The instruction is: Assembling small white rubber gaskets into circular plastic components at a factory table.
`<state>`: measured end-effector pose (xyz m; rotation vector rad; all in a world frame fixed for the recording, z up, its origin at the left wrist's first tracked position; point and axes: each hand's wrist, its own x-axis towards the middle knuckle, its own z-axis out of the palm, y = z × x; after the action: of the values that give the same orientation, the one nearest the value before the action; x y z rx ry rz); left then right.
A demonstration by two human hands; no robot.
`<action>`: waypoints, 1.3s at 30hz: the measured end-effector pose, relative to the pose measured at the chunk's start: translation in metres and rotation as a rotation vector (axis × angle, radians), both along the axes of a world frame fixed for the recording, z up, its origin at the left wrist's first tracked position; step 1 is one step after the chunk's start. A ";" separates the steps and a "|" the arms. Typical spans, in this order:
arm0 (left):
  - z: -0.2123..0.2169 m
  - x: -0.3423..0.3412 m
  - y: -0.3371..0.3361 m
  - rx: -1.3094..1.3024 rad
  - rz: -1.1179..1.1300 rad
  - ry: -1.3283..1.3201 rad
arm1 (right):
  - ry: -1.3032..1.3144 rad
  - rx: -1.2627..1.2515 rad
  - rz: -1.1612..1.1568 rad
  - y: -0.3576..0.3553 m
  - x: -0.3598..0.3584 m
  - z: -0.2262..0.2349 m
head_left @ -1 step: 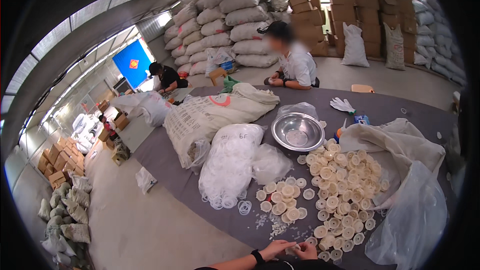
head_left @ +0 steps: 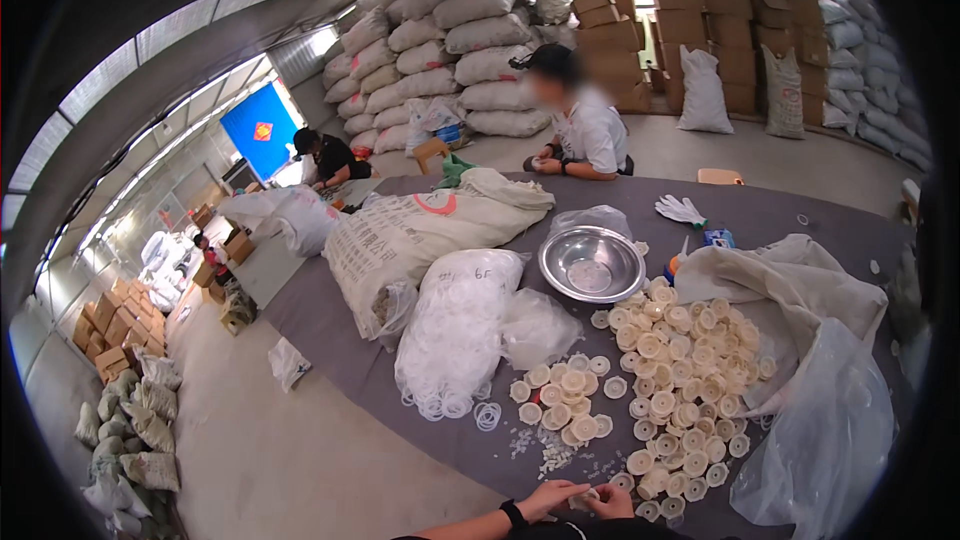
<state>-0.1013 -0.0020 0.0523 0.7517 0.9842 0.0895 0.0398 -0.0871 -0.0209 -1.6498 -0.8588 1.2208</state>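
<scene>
Close together at the bottom edge, my left hand (head_left: 548, 499) and my right hand (head_left: 610, 505) pinch a cream plastic cap (head_left: 580, 502) between them, mostly covered by the fingers. Beside my right hand spreads a large heap of cream, scallop-edged plastic caps (head_left: 690, 380). A smaller group of the same caps (head_left: 565, 395) lies beyond my left hand. Tiny whitish pieces (head_left: 557, 453) are scattered on the dark cloth just in front of my hands. Thin clear rings (head_left: 488, 416) lie by the mouth of a clear bag packed with such rings (head_left: 455, 330).
A steel bowl (head_left: 592, 264) stands behind the caps, with a white glove (head_left: 682, 211) farther back. A big woven sack (head_left: 420, 235) lies left; a clear plastic bag (head_left: 820, 440) drapes at right. Across the table sits a co-worker (head_left: 590, 130). Stacked sacks (head_left: 490, 35) line the back.
</scene>
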 end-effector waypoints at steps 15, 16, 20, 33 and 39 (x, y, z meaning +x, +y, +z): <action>-0.024 -0.009 -0.005 0.179 0.061 0.022 | 0.110 0.046 0.009 -0.008 -0.022 -0.002; -0.027 -0.010 -0.007 0.214 0.072 0.023 | 0.169 0.065 0.045 -0.008 -0.024 0.003; -0.035 -0.002 -0.006 0.184 0.113 -0.007 | 0.245 0.039 -0.031 -0.010 -0.022 -0.008; -0.053 0.033 0.041 0.323 -0.064 0.143 | 0.500 -0.130 -0.154 0.017 0.028 0.005; -0.071 0.053 0.080 0.359 0.324 0.128 | 0.669 -0.254 -0.195 0.019 0.038 -0.007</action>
<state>-0.0486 0.0785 -0.0183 0.9271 1.2239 0.5162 0.0776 -0.0685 -0.0277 -1.3285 -0.1305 1.6443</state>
